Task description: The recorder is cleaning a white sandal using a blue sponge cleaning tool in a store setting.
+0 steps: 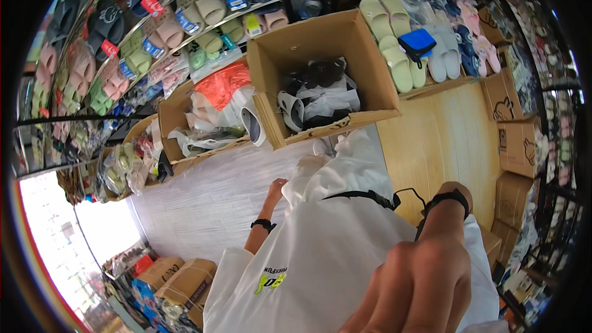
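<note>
My right hand (pixel 416 282) is raised close to the camera, its back and bent fingers large at the bottom. The fingertips run out of the picture, so whether it holds anything is hidden. By my left side hangs my left hand (pixel 277 188), low beside my white trousers; its fingers are partly hidden. In front of me an open cardboard box (pixel 319 30) holds dark footwear, plastic wrapping and a white clog (pixel 291 110). Another white slipper with a dark inside (pixel 252 125) leans against the box's outer left side.
Slippers hang on a rack (pixel 152 46) at the left, above an open carton (pixel 173 122) of wrapped footwear. A blue pouch (pixel 417 45) rests on pale green slippers (pixel 396 61). Cartons (pixel 515 145) line the right side; taped cartons (pixel 187 282) stand lower left.
</note>
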Demonstrator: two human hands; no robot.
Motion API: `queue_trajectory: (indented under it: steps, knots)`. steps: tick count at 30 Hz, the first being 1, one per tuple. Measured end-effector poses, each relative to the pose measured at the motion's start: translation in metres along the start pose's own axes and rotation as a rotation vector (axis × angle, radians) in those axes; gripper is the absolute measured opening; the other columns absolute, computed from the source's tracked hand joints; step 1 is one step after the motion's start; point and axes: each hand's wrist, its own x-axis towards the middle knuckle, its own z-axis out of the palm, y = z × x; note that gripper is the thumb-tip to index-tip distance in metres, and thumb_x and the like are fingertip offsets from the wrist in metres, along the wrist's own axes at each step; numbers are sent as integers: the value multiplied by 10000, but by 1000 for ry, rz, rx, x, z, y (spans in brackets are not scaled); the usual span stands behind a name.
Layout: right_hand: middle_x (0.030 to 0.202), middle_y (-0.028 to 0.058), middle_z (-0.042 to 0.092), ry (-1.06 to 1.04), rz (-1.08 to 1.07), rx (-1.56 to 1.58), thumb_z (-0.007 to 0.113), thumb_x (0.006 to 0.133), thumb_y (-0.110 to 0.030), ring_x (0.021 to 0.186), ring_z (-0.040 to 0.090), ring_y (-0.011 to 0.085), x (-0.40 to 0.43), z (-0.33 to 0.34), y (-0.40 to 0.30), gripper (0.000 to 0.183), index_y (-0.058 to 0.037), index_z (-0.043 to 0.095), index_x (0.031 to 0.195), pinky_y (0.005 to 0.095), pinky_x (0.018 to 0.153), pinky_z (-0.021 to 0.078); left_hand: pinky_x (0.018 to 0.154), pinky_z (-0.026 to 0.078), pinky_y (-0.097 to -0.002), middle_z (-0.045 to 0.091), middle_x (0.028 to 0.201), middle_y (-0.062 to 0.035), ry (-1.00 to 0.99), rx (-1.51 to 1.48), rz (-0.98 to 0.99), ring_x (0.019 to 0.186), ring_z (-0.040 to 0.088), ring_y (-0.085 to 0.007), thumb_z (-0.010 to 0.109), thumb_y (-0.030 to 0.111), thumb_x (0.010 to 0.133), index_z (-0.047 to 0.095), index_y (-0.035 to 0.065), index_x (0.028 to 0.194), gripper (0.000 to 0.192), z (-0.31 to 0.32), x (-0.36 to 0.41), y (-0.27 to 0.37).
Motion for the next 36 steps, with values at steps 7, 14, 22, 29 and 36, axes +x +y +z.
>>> queue_trajectory:
  steps: [7,14,22,29,36]
  knots:
    - [1161,286,692,-93,125,-149,505,1118,-210,1108,700,402,1,-11,-12,392,111,532,1341,475,992,569,845,598,-424,750,1086,-165,-1,53,35,1002,738,-346,692,242,982,770,57,1075,220,6,7,-14]
    - [1184,133,691,187,309,-367,590,1085,-182,1044,685,227,-34,-43,-29,331,32,566,1337,377,884,565,795,599,-376,779,1001,-144,105,255,188,944,760,-331,617,232,1027,752,86,1107,214,26,15,-91]
    - [1223,8,702,716,567,-167,620,1085,-169,1007,657,68,-44,-64,-33,341,-34,589,1397,279,796,545,801,589,-356,777,945,-143,103,-90,-193,929,763,-283,577,201,1050,722,27,1130,240,25,0,-33]
    - [1210,24,698,588,611,-341,590,1096,-137,1059,655,89,-36,-59,-45,337,-19,593,1412,287,867,536,801,586,-359,774,941,-144,81,-121,-161,925,761,-270,566,200,1057,715,11,1124,249,28,-3,-35]
    - [1070,44,654,671,598,-512,500,1058,-80,931,610,99,-31,-59,-47,155,-12,607,1148,272,826,485,802,583,-362,771,938,-144,25,-129,-148,921,759,-258,556,199,1064,708,-4,1117,260,19,10,-20]
